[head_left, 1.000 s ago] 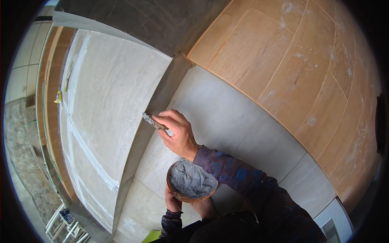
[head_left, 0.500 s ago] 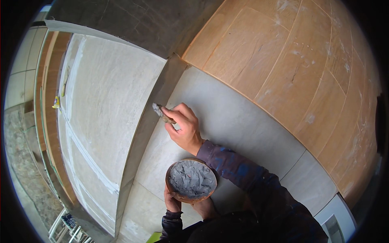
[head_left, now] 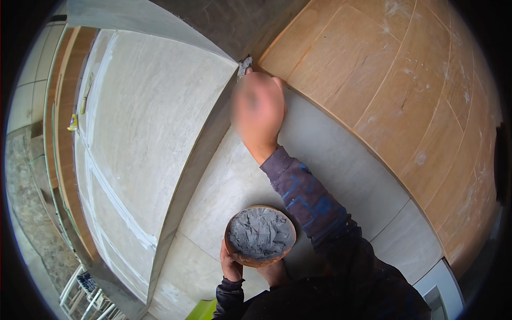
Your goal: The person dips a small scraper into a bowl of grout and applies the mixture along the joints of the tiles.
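Observation:
My left hand [head_left: 231, 265] grips the side of a round brown-rimmed bowl [head_left: 290, 228] low in the picture. Thick grey paste [head_left: 260, 233] with a rough, scored surface fills much of it. Farther off, my right hand [head_left: 258, 109] reaches to the corner where the pale tiled step, the dark slab and the wood-look tiles meet. Past its fingertips pokes a small tool's end [head_left: 245, 66] coated in grey paste, at or very near that corner. The hand is smeared and hides the rest of the tool.
A pale tiled step [head_left: 144, 117] with a narrow riser [head_left: 189, 173] runs along the left. Wood-look tiles [head_left: 373, 90] cover the right side. A brush [head_left: 87, 95] and a small yellow container [head_left: 73, 122] lie at the step's far left edge. White metal frames [head_left: 88, 293] stand lower left.
My right hand has moved away from me, up to the far corner, carrying the paste-tipped tool. The bowl in my left hand has shifted slightly right in view.

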### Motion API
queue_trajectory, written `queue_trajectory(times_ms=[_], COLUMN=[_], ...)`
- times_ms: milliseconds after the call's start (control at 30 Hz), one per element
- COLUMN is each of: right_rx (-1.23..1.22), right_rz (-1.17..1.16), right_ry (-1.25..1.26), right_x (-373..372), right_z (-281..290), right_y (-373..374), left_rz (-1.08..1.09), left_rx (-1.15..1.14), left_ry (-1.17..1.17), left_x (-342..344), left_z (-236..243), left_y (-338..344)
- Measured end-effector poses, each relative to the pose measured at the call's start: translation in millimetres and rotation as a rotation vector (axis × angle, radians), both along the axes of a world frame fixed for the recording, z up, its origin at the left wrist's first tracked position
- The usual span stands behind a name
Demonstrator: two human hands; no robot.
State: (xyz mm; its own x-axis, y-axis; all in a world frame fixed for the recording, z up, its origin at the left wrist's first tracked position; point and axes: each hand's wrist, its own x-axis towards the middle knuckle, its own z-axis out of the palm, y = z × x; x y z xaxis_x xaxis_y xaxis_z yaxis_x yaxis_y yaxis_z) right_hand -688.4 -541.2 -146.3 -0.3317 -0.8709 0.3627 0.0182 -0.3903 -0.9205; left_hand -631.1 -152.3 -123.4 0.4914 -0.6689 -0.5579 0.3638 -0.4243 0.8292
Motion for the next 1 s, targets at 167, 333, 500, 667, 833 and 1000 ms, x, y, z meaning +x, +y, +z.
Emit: queue_trajectory(times_ms=[167, 333, 500, 667, 833, 1000], right_rx=[-0.086, 0.086, 0.203, 0.125, 0.021, 0.051], right_rz=[0.15, 0.388, 0.611, 0.93, 0.918, 0.747], right_ry=[0.105, -0.053, -0.184, 0.091, 0.226, 0.147], right_x=[-11, -32, -54, -69, -56, -63], right_z=[-25, -8, -19, -5, 3, 14], right_y=[38, 51, 39, 15, -20, -24], left_rz=[-0.01, 0.0, 0.012, 0.055, 0.065, 0.047], left_rx=[-0.029, -0.015, -0.042, -0.02, -0.01, -0.009], left_ry=[0.028, 0.001, 0.003, 0.009, 0.002, -0.002], left_x=[-4, -1, 2, -3, -1, 0], left_z=[0, 8, -10, -8, -7, -4], left_y=[-7, -5, 9, 11, 14, 11])
